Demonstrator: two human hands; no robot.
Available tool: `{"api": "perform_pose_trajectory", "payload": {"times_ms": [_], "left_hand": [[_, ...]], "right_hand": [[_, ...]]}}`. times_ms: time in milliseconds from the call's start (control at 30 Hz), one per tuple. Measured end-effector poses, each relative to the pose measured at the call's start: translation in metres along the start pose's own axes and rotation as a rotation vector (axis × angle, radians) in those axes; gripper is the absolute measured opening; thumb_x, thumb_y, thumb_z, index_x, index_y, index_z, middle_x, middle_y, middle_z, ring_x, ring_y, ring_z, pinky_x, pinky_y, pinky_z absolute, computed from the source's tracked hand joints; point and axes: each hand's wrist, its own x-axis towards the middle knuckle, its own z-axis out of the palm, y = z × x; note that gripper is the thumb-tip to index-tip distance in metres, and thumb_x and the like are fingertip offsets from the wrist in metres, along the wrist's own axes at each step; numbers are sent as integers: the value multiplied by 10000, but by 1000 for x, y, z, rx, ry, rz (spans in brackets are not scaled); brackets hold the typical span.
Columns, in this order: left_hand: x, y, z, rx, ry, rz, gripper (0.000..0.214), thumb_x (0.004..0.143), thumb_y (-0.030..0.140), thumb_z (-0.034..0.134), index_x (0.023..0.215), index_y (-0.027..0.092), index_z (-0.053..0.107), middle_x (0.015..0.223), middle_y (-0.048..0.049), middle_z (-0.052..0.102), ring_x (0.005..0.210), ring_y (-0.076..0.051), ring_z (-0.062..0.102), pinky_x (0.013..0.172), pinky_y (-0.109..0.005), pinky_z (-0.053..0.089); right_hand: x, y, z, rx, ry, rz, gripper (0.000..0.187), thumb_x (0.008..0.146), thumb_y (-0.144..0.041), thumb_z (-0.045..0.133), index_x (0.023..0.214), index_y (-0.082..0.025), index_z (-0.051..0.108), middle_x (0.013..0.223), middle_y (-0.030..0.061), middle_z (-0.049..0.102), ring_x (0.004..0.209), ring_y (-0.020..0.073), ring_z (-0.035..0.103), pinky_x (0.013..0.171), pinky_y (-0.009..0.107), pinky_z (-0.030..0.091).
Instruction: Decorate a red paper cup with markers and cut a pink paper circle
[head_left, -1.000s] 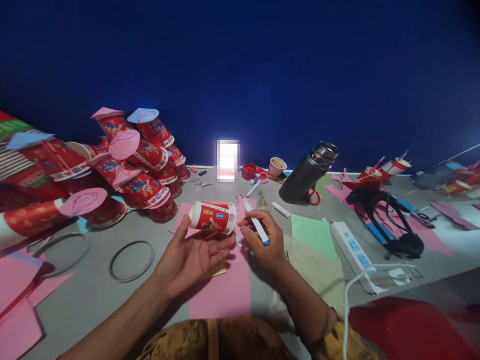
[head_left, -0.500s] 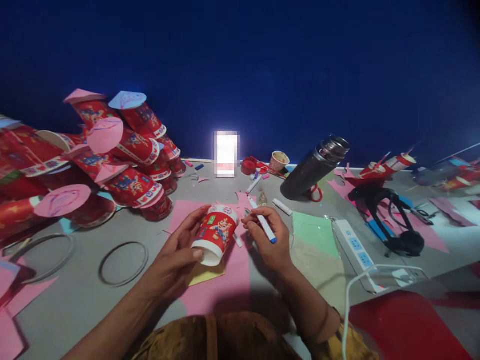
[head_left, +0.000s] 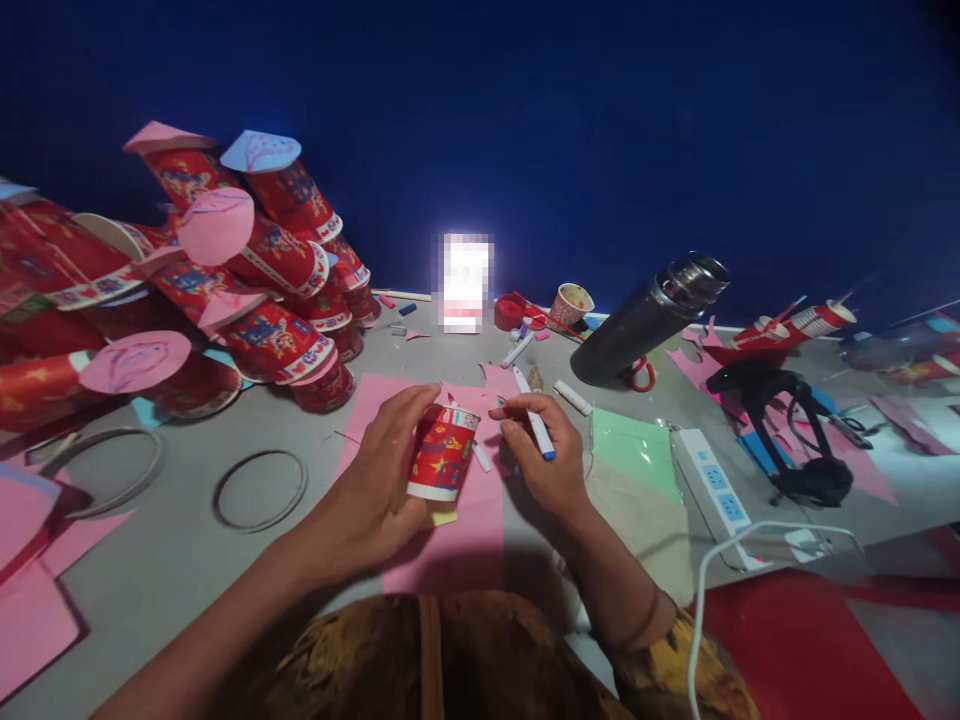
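Cup (head_left: 442,455) near-upright, top leaning right, left hand (head_left: 379,490)

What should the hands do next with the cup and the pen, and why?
The left hand holds the red paper cup wide end down over the pink paper. The right hand holds the marker right beside it. So the next small move is probably to bring the marker to the cup's rim and trace around it.
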Motion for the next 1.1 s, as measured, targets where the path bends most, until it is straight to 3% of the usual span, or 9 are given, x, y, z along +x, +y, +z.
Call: {"api": "perform_pose_trajectory", "payload": {"times_ms": [167, 367, 467, 533, 600, 700, 767, 900, 1100], "left_hand": [[3, 7, -6, 167, -142, 147, 946, 927, 159, 606, 1711, 345, 110, 1656, -168, 423, 1528, -402, 433, 1251, -632, 401], [7, 16, -13, 84, -240, 158, 980, 884, 126, 647, 1694, 391, 164, 1627, -144, 458, 1489, -386, 486, 1227, -608, 456], [5, 9, -9, 6, -74, 21, 953, 869, 190, 694, 1679, 369, 226, 1671, -150, 388, 1565, -408, 394, 1252, -660, 414], [3, 2, -4, -111, 103, -189, 847, 882, 268, 722, 1630, 348, 332, 1623, -146, 438, 1531, -398, 445, 1235, -692, 416], [0, 0, 4, -372, 220, -438, 683, 904, 377, 746, 1520, 318, 458, 1444, -136, 585, 1339, -355, 631, 1148, -663, 514], [0, 8, 16, -811, 223, -695, 601, 868, 480, 811, 1378, 297, 549, 1414, -125, 626, 1267, -347, 684, 981, -587, 634], [5, 18, 23, -895, 166, -691, 674, 804, 488, 874, 1368, 282, 566, 1449, -128, 631, 1312, -364, 663, 1003, -580, 627], [18, 27, 29, -751, 303, -632, 841, 629, 420, 973, 1332, 261, 540, 1368, -113, 692, 1295, -366, 682, 1140, -604, 540], [20, 8, 21, -415, 445, -520, 822, 719, 396, 844, 1424, 244, 450, 1492, -156, 584, 1383, -383, 618, 1212, -636, 466]], "right_hand": [[0, -3, -2, -63, -106, -35, 124, 955, -265, 699, 1074, -236, 711, 977, 41, 813, 836, 180, 758, 763, 318, 614], [-2, -6, -2, -69, -127, -106, 78, 908, -251, 752, 983, -241, 737, 886, -2, 761, 702, 145, 690, 660, 271, 577], [-7, -3, -1, -76, -5, -151, 68, 927, -240, 753, 990, -244, 725, 880, 5, 762, 723, 159, 718, 661, 276, 595], [-10, 1, 1, -123, 96, -205, 95, 957, -227, 743, 1044, -250, 712, 881, 10, 762, 719, 167, 732, 669, 288, 612], [-13, 3, 4, -217, 150, -304, 128, 971, -204, 743, 1081, -254, 702, 890, 20, 771, 742, 184, 752, 712, 313, 629], [-16, 3, 11, -336, 142, -495, 169, 971, -131, 731, 1077, -255, 685, 873, 27, 790, 766, 200, 771, 743, 325, 634], [-17, 2, 17, -353, 98, -595, 212, 969, -87, 710, 1102, -246, 668, 887, 36, 807, 763, 199, 778, 730, 317, 635], [-22, 1, 30, -293, 34, -715, 252, 968, -63, 668, 1152, -232, 641, 921, 56, 830, 750, 197, 789, 697, 308, 648], [-27, 1, 23, -189, -32, -692, 310, 986, -62, 595, 1245, -227, 639, 990, 81, 837, 848, 225, 820, 719, 347, 672]]}}
